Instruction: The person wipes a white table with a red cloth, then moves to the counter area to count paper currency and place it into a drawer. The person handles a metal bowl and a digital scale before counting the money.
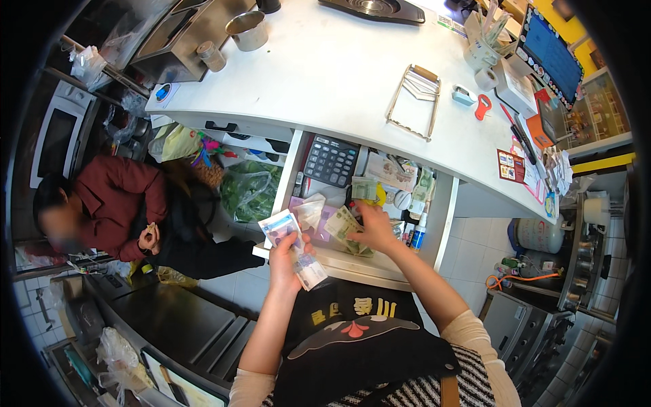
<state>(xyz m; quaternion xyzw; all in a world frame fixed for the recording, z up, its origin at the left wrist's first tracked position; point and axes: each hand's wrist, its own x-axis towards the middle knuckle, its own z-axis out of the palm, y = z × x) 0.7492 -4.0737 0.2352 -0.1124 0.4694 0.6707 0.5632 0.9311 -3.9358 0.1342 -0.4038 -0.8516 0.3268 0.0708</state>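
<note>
Banknotes are pinched in my left hand, over the front left corner of an open white drawer. My right hand reaches into the drawer with its fingers spread, beside greenish banknotes; whether the fingertips grip a note I cannot tell. A black calculator lies at the back left of the drawer. More banknotes lie at the back, and others along the right side. A crumpled white paper or bag is near my left hand. A small blue-and-white bottle stands at the right.
The white counter bears a metal pot, a wire frame with a wooden handle, a red bottle opener and a monitor. A person in a dark red jacket sits at the left, near bagged greens.
</note>
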